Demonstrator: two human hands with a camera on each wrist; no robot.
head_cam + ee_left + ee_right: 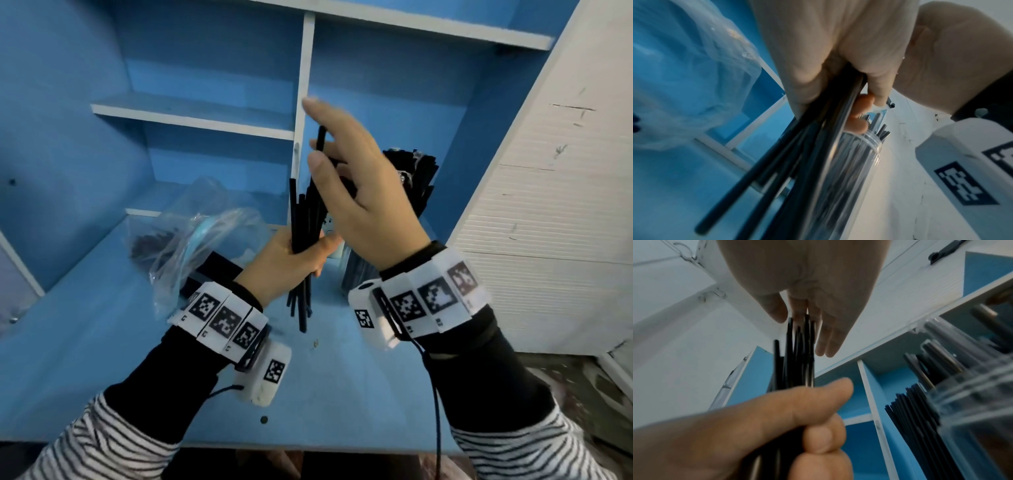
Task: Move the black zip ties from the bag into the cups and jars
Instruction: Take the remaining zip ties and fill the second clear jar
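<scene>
While the left hand (291,257) grips a bundle of black zip ties (303,219) around its middle, with thumb and fingers curled tightly on it, the bundle stands almost upright above the blue desk (102,342), its long axis running from the desk surface up toward the shelves. The right hand (359,181) is above and slightly right of the left one, fingers straight and spread, and its palm faces the upper tips of the ties; in the right wrist view the fingers (830,340) are just beside these tips, but I cannot tell if they really touch. It seems this hand is evening out the ends or is about to take some ties. A clear plastic bag (191,240), with some dark ties left inside, lies toward the left rear part of the desk, near the left hand. A clear jar (851,162), already holding ties, stands directly behind the hands, and another full container of black ties (419,178) is at the right rear corner, partly hidden by the right hand. So the jars lie forward and right of the bundle, nearer to the right hand, and I judge that the upright bundle needs only a short move forward and then down into an opening.
</scene>
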